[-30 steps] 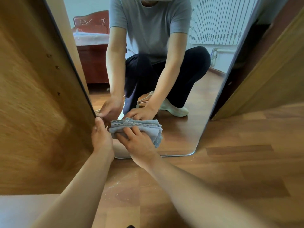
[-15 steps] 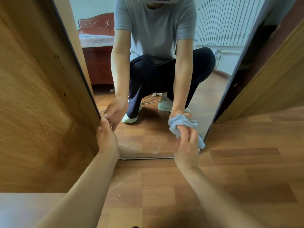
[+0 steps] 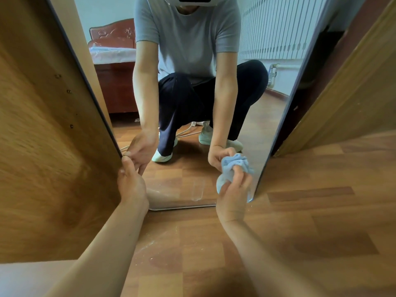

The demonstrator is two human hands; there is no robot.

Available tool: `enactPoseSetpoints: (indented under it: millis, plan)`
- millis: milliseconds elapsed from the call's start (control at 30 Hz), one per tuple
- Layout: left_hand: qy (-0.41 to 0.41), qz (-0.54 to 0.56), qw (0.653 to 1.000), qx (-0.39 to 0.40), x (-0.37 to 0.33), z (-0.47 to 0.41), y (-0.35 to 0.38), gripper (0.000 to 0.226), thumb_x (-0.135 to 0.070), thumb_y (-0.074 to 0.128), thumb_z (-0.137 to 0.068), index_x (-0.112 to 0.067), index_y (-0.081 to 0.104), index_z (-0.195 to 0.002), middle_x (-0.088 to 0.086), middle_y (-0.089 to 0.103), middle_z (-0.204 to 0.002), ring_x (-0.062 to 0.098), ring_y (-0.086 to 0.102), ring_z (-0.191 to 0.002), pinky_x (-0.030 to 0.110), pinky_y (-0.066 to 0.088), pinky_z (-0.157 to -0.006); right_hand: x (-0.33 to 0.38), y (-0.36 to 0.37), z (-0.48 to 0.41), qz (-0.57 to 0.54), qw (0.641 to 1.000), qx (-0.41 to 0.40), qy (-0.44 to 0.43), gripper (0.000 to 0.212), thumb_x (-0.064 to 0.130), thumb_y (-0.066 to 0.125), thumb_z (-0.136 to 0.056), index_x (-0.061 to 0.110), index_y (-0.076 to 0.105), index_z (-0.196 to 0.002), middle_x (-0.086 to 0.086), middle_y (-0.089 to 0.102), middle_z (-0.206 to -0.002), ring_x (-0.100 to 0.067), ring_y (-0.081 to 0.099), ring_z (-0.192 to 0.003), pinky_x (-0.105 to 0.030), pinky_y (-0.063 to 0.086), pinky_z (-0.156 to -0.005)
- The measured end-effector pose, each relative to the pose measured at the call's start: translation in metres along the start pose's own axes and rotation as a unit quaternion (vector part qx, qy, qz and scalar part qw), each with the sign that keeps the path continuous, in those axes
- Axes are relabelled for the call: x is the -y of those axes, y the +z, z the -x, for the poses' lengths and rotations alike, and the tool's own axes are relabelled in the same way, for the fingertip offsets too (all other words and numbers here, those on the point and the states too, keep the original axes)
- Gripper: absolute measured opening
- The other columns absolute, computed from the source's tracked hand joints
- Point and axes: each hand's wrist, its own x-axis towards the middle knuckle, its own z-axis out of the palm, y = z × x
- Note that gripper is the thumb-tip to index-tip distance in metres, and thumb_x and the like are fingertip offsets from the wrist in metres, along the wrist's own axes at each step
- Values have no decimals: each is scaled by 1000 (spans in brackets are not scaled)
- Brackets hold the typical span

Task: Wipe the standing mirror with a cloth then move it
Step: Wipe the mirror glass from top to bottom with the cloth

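Laminate floor bears the standing mirror, centre frame. Left hand grips its left edge, likely to steady it; right hand clutches a bunched blue cloth at the lower-right glass.

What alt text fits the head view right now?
A person's right hand holds a bunched blue cloth at the lower right corner of a standing mirror on a wood floor, while the left hand grips its left edge.
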Motion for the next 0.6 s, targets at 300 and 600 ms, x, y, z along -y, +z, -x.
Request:
enactPoseSetpoints:
  millis: [300, 600]
  plan:
    - [6, 0, 1000, 17, 8, -9, -8, 53, -48, 33, -97, -20, 38, -142, 2, 42, -146, 21, 38, -134, 25, 29, -96, 56, 56, 45, -15, 973, 113, -202, 76, -7, 74, -60, 21, 43, -124, -13, 54, -94, -26, 51, -87, -33, 54, -70]
    - [-76, 48, 994, 57, 16, -17, -24, 40, -54, 44, -92, -18, 62, -93, 3, 68, -93, 19, 65, -88, 34, 51, -82, 86, 87, 55, 12, 899, 201, -389, 45, 18, 45, -77, 17, 52, -122, -7, 58, -102, -28, 52, -88, -37, 53, -59]
